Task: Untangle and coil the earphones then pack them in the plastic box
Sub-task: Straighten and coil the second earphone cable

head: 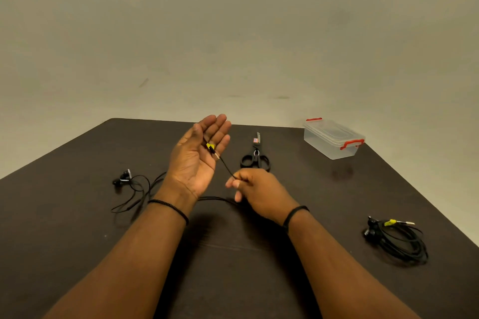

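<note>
One coiled set (399, 239) lies near the table's (77, 215) right edge; left hand (198, 156) spread, right hand (255, 190) pinching the cord (226, 167); closed box (333, 138) unpacked.

A dark brown table (77, 228) filled the lower half of the view, its surface matte and lightly dusted with pale specks. Its far edge ran level, and its far left corner was rounded. Beyond that far edge rose a plain beige wall (233, 33), unbroken by any window or fitting. The wall carried a few faint dark scuffs just above the table's far edge. Lighting was dim and even, with soft shadows falling on the tabletop.
</note>
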